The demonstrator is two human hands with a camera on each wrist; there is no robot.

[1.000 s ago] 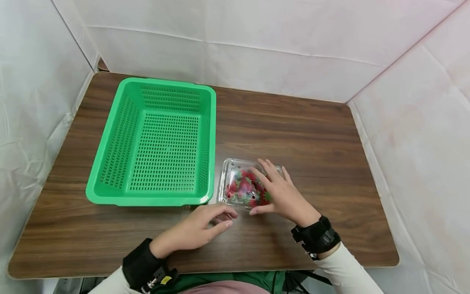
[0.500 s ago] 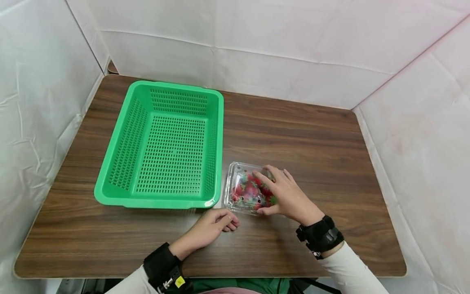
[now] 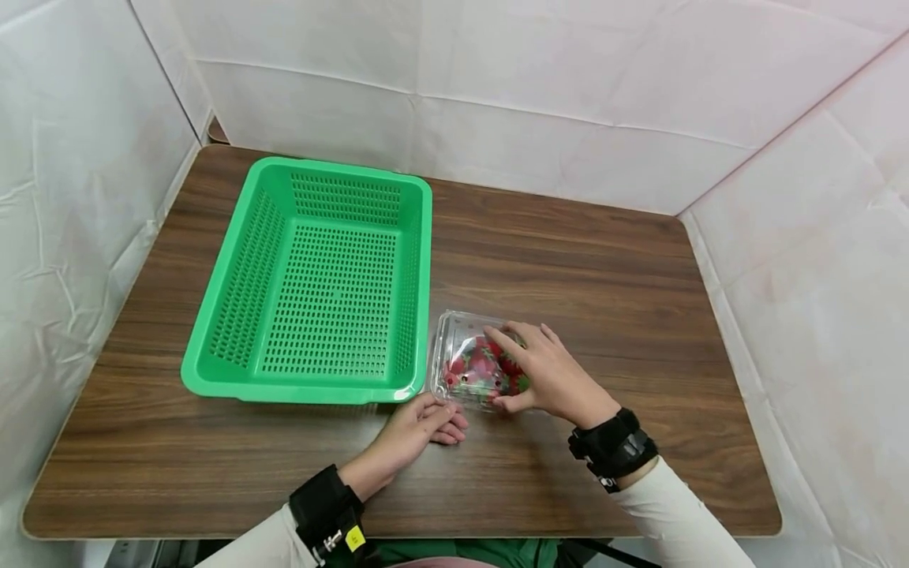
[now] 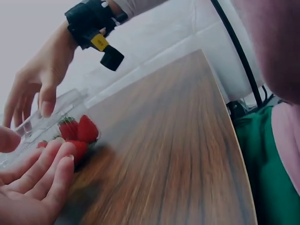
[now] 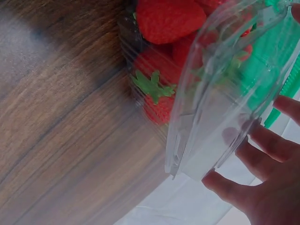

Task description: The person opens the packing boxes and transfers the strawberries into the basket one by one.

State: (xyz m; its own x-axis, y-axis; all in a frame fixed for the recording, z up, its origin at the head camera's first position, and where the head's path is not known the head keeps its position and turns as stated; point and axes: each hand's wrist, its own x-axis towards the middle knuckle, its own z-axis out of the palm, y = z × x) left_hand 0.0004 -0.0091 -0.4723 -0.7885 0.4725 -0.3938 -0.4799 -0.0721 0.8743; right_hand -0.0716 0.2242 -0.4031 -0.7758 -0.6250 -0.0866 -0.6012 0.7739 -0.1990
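A clear plastic clamshell box with red strawberries inside lies right of the green basket. My right hand spans its right half, thumb at the near edge and bent fingers over the lid. In the right wrist view, the fingertips of that hand press against the lid's rim. My left hand is at the box's near left corner. The left wrist view shows its fingers fairly straight beside the strawberries, with nothing held between them and the thumb.
A green perforated plastic basket stands on the left half of the brown wooden table, its near right corner close to the box. White sheeting encloses the back and sides. The table's front edge runs below both forearms.
My left hand has moved right and slightly away from me, up to the box's near left corner. The right hand stays over the box, its fingers a little more bent. The view has shifted slightly.
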